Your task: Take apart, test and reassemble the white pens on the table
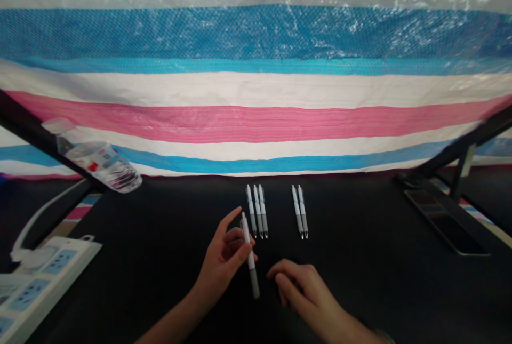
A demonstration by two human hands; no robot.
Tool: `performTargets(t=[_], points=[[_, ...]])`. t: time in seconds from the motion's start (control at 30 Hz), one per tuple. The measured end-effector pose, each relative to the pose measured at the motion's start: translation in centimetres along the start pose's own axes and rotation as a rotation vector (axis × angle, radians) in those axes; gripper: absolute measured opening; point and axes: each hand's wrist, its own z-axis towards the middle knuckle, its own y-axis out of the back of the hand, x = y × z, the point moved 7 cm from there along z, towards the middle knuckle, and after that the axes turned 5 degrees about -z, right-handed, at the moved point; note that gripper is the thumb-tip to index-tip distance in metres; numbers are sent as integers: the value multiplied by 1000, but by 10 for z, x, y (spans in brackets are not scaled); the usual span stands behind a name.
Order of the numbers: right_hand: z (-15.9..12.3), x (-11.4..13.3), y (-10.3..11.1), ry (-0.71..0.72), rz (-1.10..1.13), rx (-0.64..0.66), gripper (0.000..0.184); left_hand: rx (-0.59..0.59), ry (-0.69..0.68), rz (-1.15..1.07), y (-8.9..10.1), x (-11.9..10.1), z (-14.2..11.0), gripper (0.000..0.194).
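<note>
My left hand (226,256) grips a white click pen (248,248) between thumb and fingers, its index finger stretched out. The pen is held tilted, with its clip end up and its grey grip end toward me. My right hand (304,288) is close by on the right, fingers loosely bent and thumb a little apart, with nothing visible in it. Beyond my left hand, three matching pens (257,210) lie side by side with their tips toward me. Two more pens (300,212) lie together farther right.
A white power strip (56,285) with a plugged-in cable lies at the left. Behind it a clear plastic bottle (106,165) leans by a black bar. A dark phone (446,222) lies at the right. Striped plastic sheeting (256,122) hangs behind the black table (360,248).
</note>
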Motion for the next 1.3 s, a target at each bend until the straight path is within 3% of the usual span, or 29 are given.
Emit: performTargets(t=[0.3,0.5,0.67,0.87,1.0,1.3], points=[[0,-2,-1,8,7,-2,36,-18,36,22,2,2,3,50],[0,-1,0,17,2,-6,35,-35,41,8,0,4,3,59],[1,-3,-1,23,6,-10,35,-36,51,17,-1,3,2,53],[0,-3,-2,13,9,-4,36,-74,36,-16,1,1,2,66],[0,-3,-1,16,2,-7,36,-77,63,-15,1,1,3,57],[2,1,1,3,-5,-5,37,-109,64,-46,4,2,3,57]])
